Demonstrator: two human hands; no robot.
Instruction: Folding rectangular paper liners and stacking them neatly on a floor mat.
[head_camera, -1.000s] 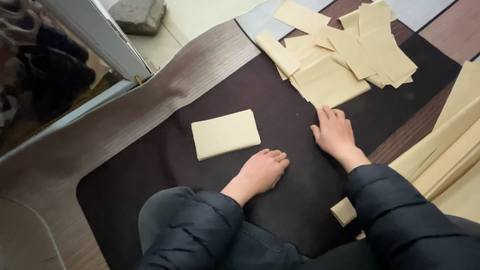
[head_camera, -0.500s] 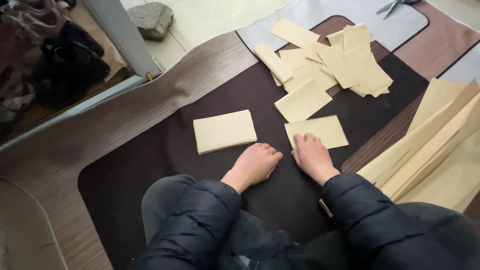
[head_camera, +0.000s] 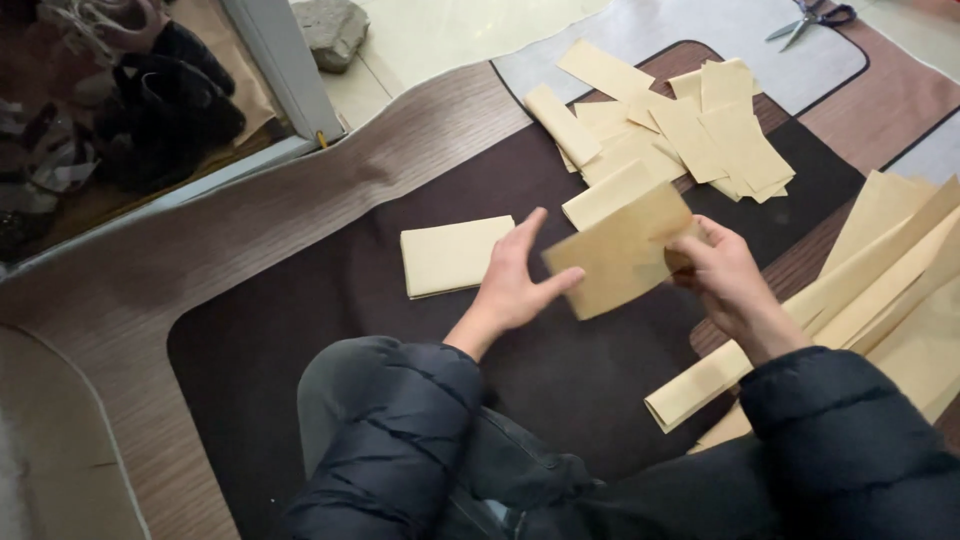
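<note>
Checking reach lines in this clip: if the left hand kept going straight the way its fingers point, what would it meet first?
Probably the tan sheet held up by the right hand; the left hand already meets its near edge, though depth is unclear.

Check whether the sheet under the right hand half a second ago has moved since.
Yes. The tan sheet is now lifted off the dark mat, held by the right hand, left hand touching; the folded stack stays put.
</note>
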